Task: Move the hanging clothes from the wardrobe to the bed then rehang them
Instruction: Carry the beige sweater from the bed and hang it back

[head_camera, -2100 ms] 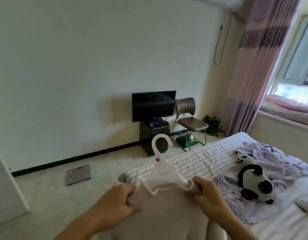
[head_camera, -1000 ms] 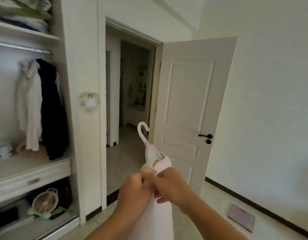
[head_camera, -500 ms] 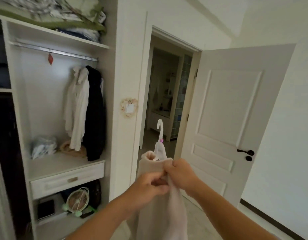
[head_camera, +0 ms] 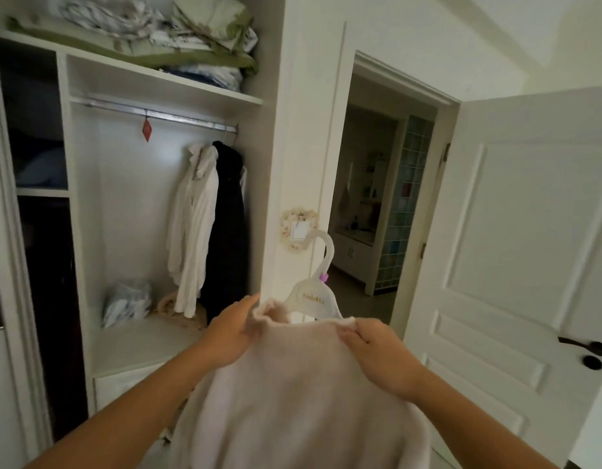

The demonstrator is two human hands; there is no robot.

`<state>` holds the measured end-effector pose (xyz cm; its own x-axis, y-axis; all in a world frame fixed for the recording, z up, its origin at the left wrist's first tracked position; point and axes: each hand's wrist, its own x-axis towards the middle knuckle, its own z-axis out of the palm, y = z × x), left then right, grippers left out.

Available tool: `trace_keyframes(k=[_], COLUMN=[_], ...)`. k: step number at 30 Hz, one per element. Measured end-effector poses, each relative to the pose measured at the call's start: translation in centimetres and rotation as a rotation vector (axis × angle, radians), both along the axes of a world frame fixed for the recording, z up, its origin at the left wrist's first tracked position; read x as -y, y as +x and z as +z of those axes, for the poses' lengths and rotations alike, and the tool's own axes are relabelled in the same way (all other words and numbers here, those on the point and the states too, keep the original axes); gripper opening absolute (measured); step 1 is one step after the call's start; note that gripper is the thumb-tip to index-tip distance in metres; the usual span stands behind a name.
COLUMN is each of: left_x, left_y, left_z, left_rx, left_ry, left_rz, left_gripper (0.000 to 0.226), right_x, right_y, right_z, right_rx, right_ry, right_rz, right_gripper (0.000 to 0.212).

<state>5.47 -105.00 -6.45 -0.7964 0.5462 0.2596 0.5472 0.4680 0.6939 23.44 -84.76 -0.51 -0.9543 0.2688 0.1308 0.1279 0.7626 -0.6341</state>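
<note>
White-painted walls (head_camera: 411,32) throughout; a white panelled door (head_camera: 516,252) stands open at right, fitted with a dark lever handle (head_camera: 585,344); the doorway (head_camera: 381,204) beside it opens onto a dim room with a glass-block partition (head_camera: 406,211); a light switch (head_camera: 299,230) in a floral surround sits on the white panel left of the doorway; lighting is soft and even

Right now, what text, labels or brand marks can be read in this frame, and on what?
Hanger: a gold brand print on its neck, too blurred to read.
Red tag on the rail: no lettering can be made out.
Nothing else shows text.
</note>
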Motion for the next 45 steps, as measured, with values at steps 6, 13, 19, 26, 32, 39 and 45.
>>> trace_keyframes(k=[6, 13, 19, 26, 32, 39, 45], left_x=[-1.2, 0.5, 4.0, 9.3, 13.0, 12.5, 11.4], left_y=[-7.4, -15.3, -23.8, -34.1, -43.8, -50.6, -55.9], left_z=[0.2, 1.8, 4.2, 8.7, 13.0, 16.9, 18.4], left_rx=[0.085, -0.004, -0.045, -0.119, -0.264, -0.438, -0.35], left_ry=[0.1, 0.179, 0.172, 0.291, 0.229, 0.181, 0.243], left_rz=[-0.04, 0.068, 0.041, -0.002, 0.087, 0.419, 0.494], left_gripper=[0.021, 0.043, 0.037, 0.057, 0.029, 0.02, 0.051], right_x=[-3.2, -5.4, -2.6, 4.3, 10.1, 14.0, 15.3], right_y=[-8.9, -18.0, -25.0, -34.8, -43.1, -52.8, -61.1], right_z=[1.4, 3.2, 3.8, 6.7, 10.2, 13.8, 17.3], right_rx=[0.021, 0.028, 0.029, -0.142, -0.342, -0.32, -0.299], right_ry=[0.032, 0.213, 0.571, 0.546, 0.554, 0.36, 0.254], right_rz=[0.194, 0.298, 0.294, 0.242, 0.17, 0.06, 0.05], right_gripper=[0.029, 0.03, 0.035, 0.028, 0.035, 0.044, 0.039])
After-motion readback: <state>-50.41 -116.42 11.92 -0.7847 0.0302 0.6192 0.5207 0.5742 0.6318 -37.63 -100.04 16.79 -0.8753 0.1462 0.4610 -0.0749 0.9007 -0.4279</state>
